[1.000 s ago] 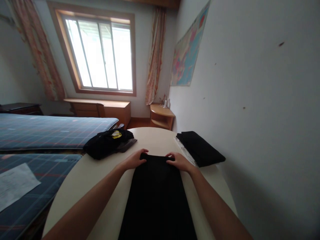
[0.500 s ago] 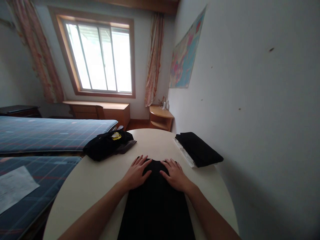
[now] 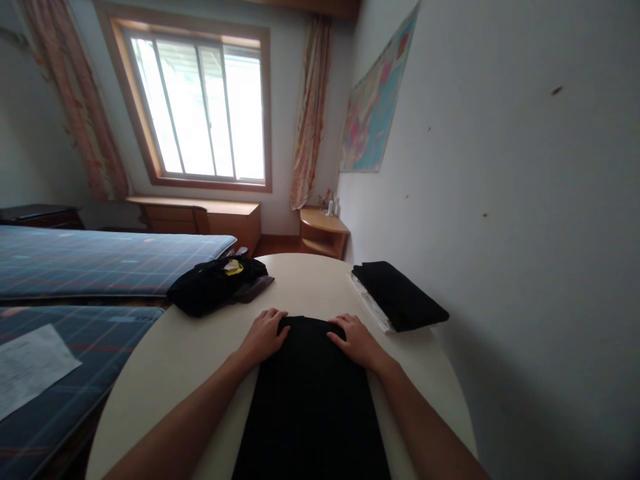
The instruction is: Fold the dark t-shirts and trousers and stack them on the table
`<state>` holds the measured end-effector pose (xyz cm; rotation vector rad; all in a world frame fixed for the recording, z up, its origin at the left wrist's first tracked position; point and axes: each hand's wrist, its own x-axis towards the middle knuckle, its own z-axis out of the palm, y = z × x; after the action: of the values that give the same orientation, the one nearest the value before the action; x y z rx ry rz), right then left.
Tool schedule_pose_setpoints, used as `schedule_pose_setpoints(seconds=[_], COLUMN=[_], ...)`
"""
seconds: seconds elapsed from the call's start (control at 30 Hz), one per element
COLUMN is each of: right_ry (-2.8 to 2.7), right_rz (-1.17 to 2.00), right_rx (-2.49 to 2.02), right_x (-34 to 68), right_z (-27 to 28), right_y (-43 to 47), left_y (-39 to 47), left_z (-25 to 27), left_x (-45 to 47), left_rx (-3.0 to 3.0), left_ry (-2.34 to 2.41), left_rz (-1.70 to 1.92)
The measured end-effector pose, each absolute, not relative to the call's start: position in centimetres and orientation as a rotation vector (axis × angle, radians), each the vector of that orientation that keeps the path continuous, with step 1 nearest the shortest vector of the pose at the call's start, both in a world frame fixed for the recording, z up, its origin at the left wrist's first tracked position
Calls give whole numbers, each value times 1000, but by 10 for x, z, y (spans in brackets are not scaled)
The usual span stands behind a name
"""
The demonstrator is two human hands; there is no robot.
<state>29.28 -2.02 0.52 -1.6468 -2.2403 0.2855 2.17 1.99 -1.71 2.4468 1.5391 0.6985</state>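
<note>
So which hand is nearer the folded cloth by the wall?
Right. The right hand lies left of the folded cloth; the left hand is farther, on the black fabric's left edge.

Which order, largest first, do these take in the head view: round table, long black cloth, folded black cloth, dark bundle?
1. Round table
2. Long black cloth
3. Folded black cloth and dark bundle: too alike to rank

The window (image 3: 200, 110), blown out between ten and eleven o'clock, glares; the wall (image 3: 525, 160) is dim at three, shadowed at four; edges look stretched.
</note>
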Motion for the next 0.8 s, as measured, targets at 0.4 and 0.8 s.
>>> schedule_pose_setpoints(seconds=[0.4,0.8], right_ry=[-2255,-2312], right_rz=[228,264], right_rx=[-1683,-1733], right_x=[281,266], right_z=[20,3], right_y=[-44,-28], left_y=[27,-19], left_z=[-18,-4], left_x=[15,39], left_rx=[2312,2565], left_ry=[1623,1386], left_rz=[733,832])
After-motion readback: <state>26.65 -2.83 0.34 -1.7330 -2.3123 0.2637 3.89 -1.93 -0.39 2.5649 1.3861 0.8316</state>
